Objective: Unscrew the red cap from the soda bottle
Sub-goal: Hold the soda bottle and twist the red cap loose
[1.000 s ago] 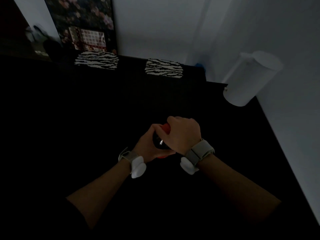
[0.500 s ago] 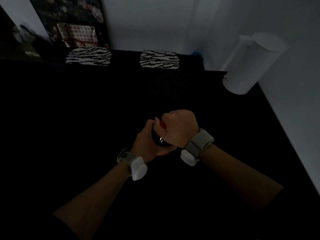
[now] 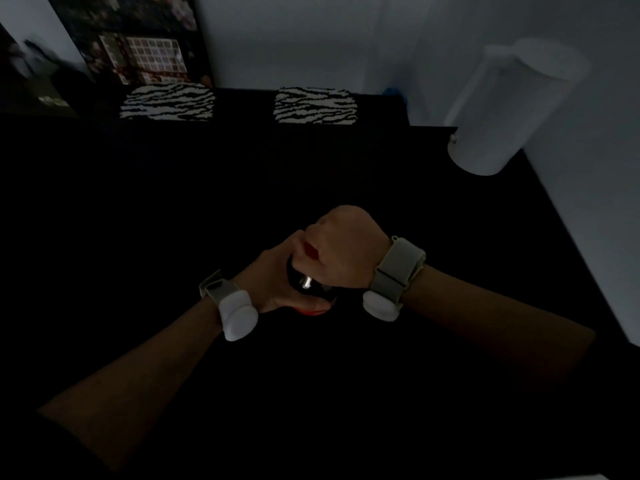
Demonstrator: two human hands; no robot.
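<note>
The room is dim. A dark soda bottle (image 3: pixel 305 283) with a red label stands over the black table, mostly covered by both hands. My left hand (image 3: pixel 268 279) wraps around its body from the left. My right hand (image 3: pixel 341 245) is closed over the top, fingers curled around the red cap (image 3: pixel 310 250), of which only a small red patch shows between thumb and fingers. Both wrists wear pale bands with white pods.
The black table (image 3: pixel 173 209) fills most of the view; its right edge runs diagonally along the pale wall. A white cylindrical object (image 3: pixel 509 109) stands at the far right corner. Two zebra-patterned chair backs (image 3: pixel 168 102) (image 3: pixel 316 105) sit at the far edge.
My right hand has turned over the cap, hiding more of the red. The hands and bottle have stayed in nearly the same place while the view shifted slightly.
</note>
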